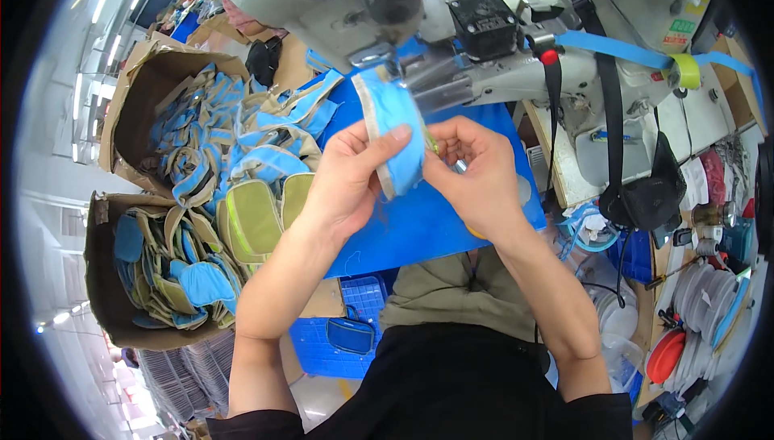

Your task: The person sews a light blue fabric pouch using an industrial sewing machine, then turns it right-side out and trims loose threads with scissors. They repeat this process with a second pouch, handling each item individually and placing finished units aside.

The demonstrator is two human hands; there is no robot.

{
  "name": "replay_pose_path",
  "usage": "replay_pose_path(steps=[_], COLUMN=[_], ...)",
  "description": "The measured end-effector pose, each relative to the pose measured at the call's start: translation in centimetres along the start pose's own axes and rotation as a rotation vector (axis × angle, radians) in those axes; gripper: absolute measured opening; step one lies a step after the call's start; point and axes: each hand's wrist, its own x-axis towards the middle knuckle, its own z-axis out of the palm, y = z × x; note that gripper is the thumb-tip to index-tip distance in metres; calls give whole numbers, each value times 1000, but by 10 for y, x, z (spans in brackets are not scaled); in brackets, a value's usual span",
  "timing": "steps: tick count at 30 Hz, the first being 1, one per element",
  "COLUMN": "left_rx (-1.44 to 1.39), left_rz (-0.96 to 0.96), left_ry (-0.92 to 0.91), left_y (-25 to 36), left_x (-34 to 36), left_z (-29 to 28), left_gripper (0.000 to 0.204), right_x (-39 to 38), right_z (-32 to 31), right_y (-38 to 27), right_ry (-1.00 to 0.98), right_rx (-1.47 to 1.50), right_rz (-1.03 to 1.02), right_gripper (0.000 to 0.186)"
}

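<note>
A curved light-blue fabric piece with beige edging point(397, 163) is held upright over the blue work surface point(419, 238), just below the sewing machine head point(379, 13). My left hand point(355, 170) grips it from the left, thumb across its face. My right hand point(472, 174) is closed at its right edge, thumb and index finger meeting near an olive-green part of it, with a small metal item point(460, 167) among the curled fingers; exactly what these fingers grip is partly hidden.
Cardboard boxes of blue, beige point(121, 110) and olive pieces point(105, 279) stand left. Olive panels point(250, 218) lie beside them. Right are hanging black straps point(613, 150), a blue tape point(621, 47), a blue basket point(588, 226) and stacked spools point(689, 295). A blue crate point(322, 351) sits below.
</note>
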Motion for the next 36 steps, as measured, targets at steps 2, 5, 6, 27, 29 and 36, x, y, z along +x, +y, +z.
replay_pose_path(steps=[2, 5, 6, 27, 29, 36], left_rx=[4, 36, 49, 149, 107, 65], left_rz=[10, 22, 20, 256, 204, 53], left_ry=[-5, -18, -23, -46, -53, -63], left_y=[-3, 4, 5, 5, 4, 11], left_x=[1, 11, 12, 18, 17, 15], left_z=[-3, -7, -7, -17, -18, -22], left_gripper=[20, 19, 19, 24, 23, 24], right_x=[0, 9, 12, 26, 26, 25], right_z=[1, 3, 3, 1, 3, 4], right_y=[1, 3, 2, 11, 14, 16], right_ry=[6, 0, -9, 93, 112, 91], right_rx=[-10, -30, -25, -298, -337, -326], right_rz=[-6, 2, 11, -364, -396, -396], right_gripper=[18, 17, 17, 19, 18, 14])
